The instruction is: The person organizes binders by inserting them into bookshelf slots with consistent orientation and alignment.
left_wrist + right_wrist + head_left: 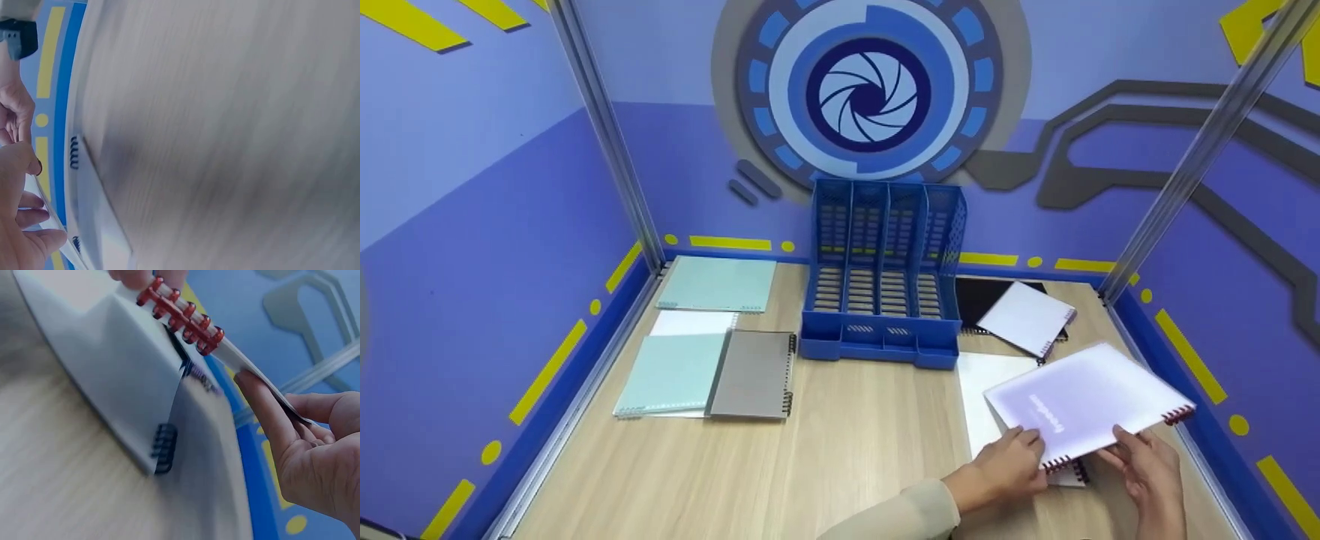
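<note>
Both hands hold a pale purple spiral notebook [1084, 401] with red binding coils [180, 318], raised and tilted over the right part of the table. My left hand [1009, 465] pinches its near-left corner, beside one set of coils. Along the near edge, further right, my right hand [1147, 465] grips it with the thumb on top and the fingers beneath. Under it lies a white notebook [979, 409] with black coils [164, 447], partly covered. Seen from the right wrist, the right hand [320, 455] has the notebook's edge between thumb and fingers.
A blue file rack [881, 337] with several slots stands at the back centre. Behind the held notebook, a small white notebook [1024, 319] overlaps a black one [975, 300]. At left lie mint notebooks [716, 283], a grey notebook [754, 375] and a partly covered white one [682, 322].
</note>
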{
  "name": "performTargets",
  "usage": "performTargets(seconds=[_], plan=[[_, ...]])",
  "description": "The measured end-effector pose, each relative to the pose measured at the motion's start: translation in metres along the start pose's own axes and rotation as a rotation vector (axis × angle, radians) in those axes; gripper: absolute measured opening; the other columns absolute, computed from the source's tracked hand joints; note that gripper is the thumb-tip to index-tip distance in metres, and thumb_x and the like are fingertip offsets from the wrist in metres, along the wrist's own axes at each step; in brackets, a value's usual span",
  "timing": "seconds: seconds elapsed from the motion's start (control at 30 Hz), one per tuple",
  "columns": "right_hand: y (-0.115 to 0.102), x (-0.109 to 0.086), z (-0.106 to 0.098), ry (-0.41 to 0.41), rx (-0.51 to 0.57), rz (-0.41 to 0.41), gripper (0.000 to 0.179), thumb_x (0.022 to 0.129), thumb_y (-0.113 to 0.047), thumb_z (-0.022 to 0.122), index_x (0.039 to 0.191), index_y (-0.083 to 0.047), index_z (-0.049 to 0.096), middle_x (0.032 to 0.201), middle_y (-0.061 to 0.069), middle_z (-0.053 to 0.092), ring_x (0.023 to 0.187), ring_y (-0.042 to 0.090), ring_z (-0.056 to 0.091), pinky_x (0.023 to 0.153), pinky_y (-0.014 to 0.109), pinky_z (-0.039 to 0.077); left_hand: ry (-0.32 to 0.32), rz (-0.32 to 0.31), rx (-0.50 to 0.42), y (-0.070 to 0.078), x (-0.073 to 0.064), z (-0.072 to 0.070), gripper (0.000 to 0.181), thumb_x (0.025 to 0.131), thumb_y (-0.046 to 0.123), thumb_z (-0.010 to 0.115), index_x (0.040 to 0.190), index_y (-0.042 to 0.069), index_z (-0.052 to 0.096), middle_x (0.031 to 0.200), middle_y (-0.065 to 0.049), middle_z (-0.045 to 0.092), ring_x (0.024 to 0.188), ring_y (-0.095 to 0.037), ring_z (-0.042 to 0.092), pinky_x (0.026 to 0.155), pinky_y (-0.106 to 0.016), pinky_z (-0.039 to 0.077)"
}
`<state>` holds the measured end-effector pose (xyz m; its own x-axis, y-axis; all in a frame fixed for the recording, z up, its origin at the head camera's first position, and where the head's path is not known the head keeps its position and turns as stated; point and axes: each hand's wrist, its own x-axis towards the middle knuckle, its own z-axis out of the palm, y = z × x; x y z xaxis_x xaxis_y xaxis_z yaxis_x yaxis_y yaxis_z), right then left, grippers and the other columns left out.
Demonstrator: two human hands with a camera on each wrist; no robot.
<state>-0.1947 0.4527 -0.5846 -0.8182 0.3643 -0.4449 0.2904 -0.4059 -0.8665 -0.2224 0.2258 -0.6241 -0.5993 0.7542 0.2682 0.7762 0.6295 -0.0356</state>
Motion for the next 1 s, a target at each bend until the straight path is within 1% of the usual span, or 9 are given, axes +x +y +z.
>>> performTargets(seconds=[0.03, 0.13, 0.3, 0.43, 0.57, 0.67, 0.77, 0.93, 1.0], plan=[[-0.002, -0.002, 0.004, 0.005, 0.001, -0.013, 0.025, 0.102, -0.007, 0.058, 0.124, -0.019, 0.051, 0.085, -0.01, 0.073, 0.084, 0.008, 0.073, 0.084, 0.029, 0.057, 0.01, 0.0, -0.001, -0.003, 0.0, -0.001, 0.039, 0.092, 0.044, 0.064, 0.12, 0.017, 0.068, 0.128, 0.007, 0.062, 0.118, -0.009, 0.059, 0.101, -0.017, 0.044], [-0.007, -0.009, 0.016, 0.022, 0.012, -0.066, 0.033, 0.103, -0.009, 0.058, 0.134, -0.015, 0.05, 0.086, -0.01, 0.074, 0.084, 0.008, 0.074, 0.082, 0.029, 0.057, 0.012, -0.009, -0.056, -0.016, -0.001, -0.007, 0.044, 0.092, 0.045, 0.065, 0.128, 0.018, 0.064, 0.136, 0.005, 0.06, 0.121, -0.01, 0.058, 0.1, -0.017, 0.044], [-0.014, -0.019, 0.037, 0.041, 0.009, -0.154, 0.053, 0.103, -0.01, 0.057, 0.153, -0.004, 0.038, 0.086, -0.01, 0.074, 0.082, 0.009, 0.075, 0.078, 0.028, 0.058, -0.04, -0.031, -0.18, -0.042, -0.007, -0.021, 0.054, 0.098, 0.048, 0.06, 0.143, 0.018, 0.055, 0.149, 0.001, 0.052, 0.136, -0.013, 0.049, 0.11, -0.024, 0.038], [-0.016, -0.024, 0.05, 0.044, -0.019, -0.237, 0.054, 0.104, -0.008, 0.055, 0.153, 0.001, 0.036, 0.088, -0.011, 0.075, 0.081, 0.008, 0.074, 0.075, 0.027, 0.058, -0.086, -0.102, -0.281, -0.068, -0.014, -0.031, 0.057, 0.103, 0.046, 0.053, 0.151, 0.017, 0.047, 0.158, -0.002, 0.043, 0.144, -0.016, 0.041, 0.114, -0.031, 0.035], [-0.017, -0.028, 0.062, 0.046, -0.057, -0.31, 0.045, 0.103, -0.007, 0.056, 0.145, 0.002, 0.044, 0.09, -0.01, 0.075, 0.081, 0.007, 0.074, 0.07, 0.026, 0.059, -0.071, -0.178, -0.32, -0.1, -0.024, -0.041, 0.053, 0.105, 0.038, 0.05, 0.151, 0.015, 0.045, 0.159, -0.005, 0.04, 0.146, -0.02, 0.038, 0.117, -0.034, 0.03], [-0.017, -0.032, 0.071, 0.037, -0.073, -0.355, 0.042, 0.102, -0.006, 0.058, 0.141, 0.003, 0.048, 0.09, -0.008, 0.075, 0.081, 0.008, 0.074, 0.067, 0.026, 0.059, -0.044, -0.247, -0.312, -0.128, -0.035, -0.049, 0.051, 0.105, 0.033, 0.049, 0.151, 0.012, 0.045, 0.159, -0.006, 0.041, 0.146, -0.023, 0.039, 0.118, -0.036, 0.03], [-0.019, -0.036, 0.079, 0.025, -0.093, -0.398, 0.043, 0.102, -0.006, 0.059, 0.142, 0.005, 0.048, 0.087, -0.005, 0.074, 0.078, 0.009, 0.074, 0.065, 0.025, 0.058, -0.005, -0.347, -0.313, -0.156, -0.048, -0.054, 0.051, 0.104, 0.03, 0.052, 0.151, 0.01, 0.046, 0.158, -0.007, 0.041, 0.145, -0.026, 0.039, 0.119, -0.039, 0.031], [-0.022, -0.041, 0.093, 0.027, -0.164, -0.476, 0.042, 0.101, -0.007, 0.059, 0.141, 0.007, 0.052, 0.081, 0.001, 0.069, 0.077, 0.007, 0.073, 0.067, 0.024, 0.058, 0.123, -0.546, -0.36, -0.198, -0.068, -0.054, 0.049, 0.101, 0.021, 0.058, 0.147, 0.005, 0.05, 0.154, -0.014, 0.046, 0.141, -0.035, 0.042, 0.115, -0.045, 0.036], [-0.022, -0.043, 0.099, 0.023, -0.176, -0.502, 0.041, 0.101, -0.006, 0.059, 0.139, 0.007, 0.053, 0.081, 0.002, 0.068, 0.079, 0.007, 0.073, 0.068, 0.024, 0.058, 0.156, -0.642, -0.372, -0.213, -0.076, -0.053, 0.053, 0.099, 0.019, 0.06, 0.148, 0.002, 0.047, 0.155, -0.017, 0.043, 0.143, -0.039, 0.039, 0.115, -0.048, 0.036]])
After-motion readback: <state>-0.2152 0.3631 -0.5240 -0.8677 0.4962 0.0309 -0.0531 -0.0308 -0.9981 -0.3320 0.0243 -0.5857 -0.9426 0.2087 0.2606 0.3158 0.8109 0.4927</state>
